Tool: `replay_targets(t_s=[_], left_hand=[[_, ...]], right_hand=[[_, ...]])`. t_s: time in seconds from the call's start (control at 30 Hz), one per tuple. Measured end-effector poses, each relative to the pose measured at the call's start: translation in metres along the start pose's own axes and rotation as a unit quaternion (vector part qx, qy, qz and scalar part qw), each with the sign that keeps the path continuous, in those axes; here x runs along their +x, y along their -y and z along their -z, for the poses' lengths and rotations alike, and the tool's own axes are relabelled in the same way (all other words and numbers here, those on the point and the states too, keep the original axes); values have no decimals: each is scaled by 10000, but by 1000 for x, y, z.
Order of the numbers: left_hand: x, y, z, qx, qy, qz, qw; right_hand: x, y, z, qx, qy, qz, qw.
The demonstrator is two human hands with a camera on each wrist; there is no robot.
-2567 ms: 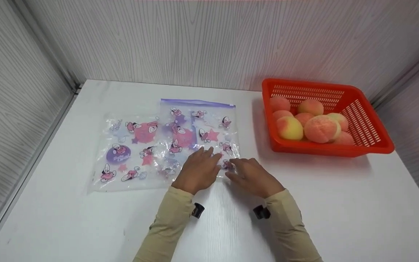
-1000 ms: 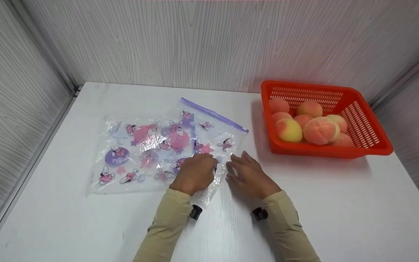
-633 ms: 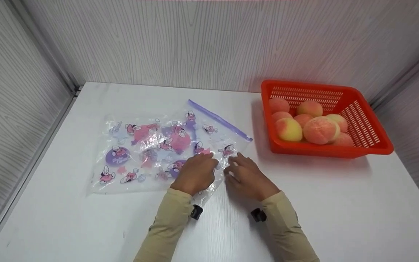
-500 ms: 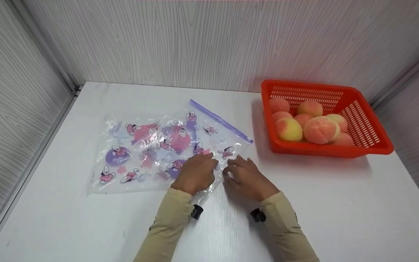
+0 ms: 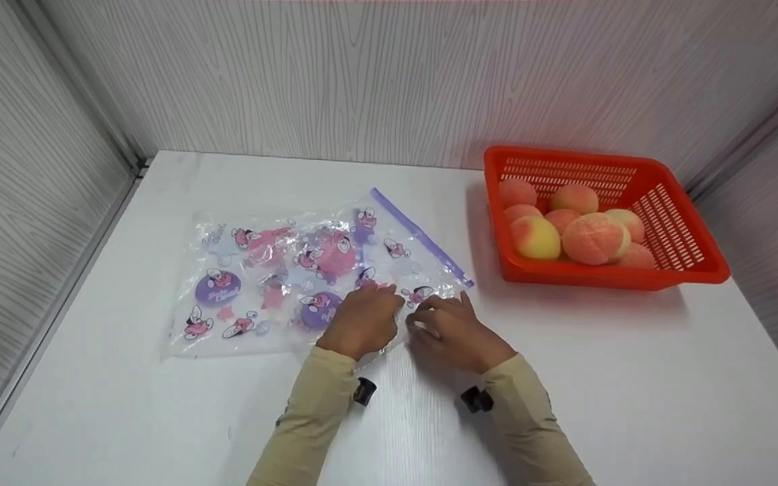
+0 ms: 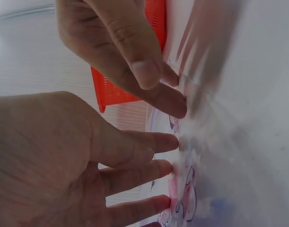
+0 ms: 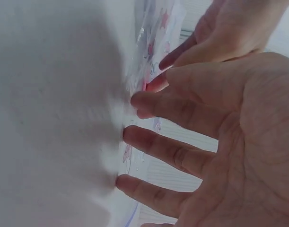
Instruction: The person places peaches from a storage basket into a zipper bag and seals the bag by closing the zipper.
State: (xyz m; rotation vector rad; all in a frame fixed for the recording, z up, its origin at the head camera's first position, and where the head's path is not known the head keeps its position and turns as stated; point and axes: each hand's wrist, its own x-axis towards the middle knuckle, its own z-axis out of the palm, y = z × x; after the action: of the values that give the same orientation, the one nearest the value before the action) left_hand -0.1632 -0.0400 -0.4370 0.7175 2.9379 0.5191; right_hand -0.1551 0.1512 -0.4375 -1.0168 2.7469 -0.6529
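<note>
Two clear plastic zip bags printed with pink and purple cartoon figures lie flat on the white table. The upper zip bag (image 5: pixel 389 250) lies askew, partly over the left zip bag (image 5: pixel 247 290), and its purple zip strip (image 5: pixel 423 236) slants down to the right. My left hand (image 5: pixel 362 320) rests its fingertips on the upper bag near its lower edge. Close beside it, my right hand (image 5: pixel 453 331) touches the same bag's lower right part with fingertips. In both wrist views the fingers are fairly straight and spread, tips down on the plastic.
A red plastic basket (image 5: pixel 605 275) with several peaches (image 5: pixel 591 238) stands at the back right. White wood-grain panels (image 5: pixel 362 81) rise behind the table and at both sides.
The upper bag has turned clockwise under my hands, its purple strip swinging from level at the back to a slant on the right. My right hand has shifted slightly left.
</note>
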Motion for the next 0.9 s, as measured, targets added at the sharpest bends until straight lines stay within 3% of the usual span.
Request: replay_targets(t_s=[0.17,0.33,0.43,0.6,0.9], left_hand=[[1,2,1,-88,21,-18,10000],[0,2,3,-328,132,40,9994],[0,3,5,-542,154,80,9984],[0,3,6,-777,64,57,9969],[2,-3,0,-520,195,-2,9985]], right_hand=[[2,-8,2,18,-178,135,9997],[0,-15,3,-152,2,-662,9977],[-1,-16,3,-255,64,-824,9963],[-2,-13,3,-487,-38,-460,9977],[-2,-4,5,-531,-414,202,9975]])
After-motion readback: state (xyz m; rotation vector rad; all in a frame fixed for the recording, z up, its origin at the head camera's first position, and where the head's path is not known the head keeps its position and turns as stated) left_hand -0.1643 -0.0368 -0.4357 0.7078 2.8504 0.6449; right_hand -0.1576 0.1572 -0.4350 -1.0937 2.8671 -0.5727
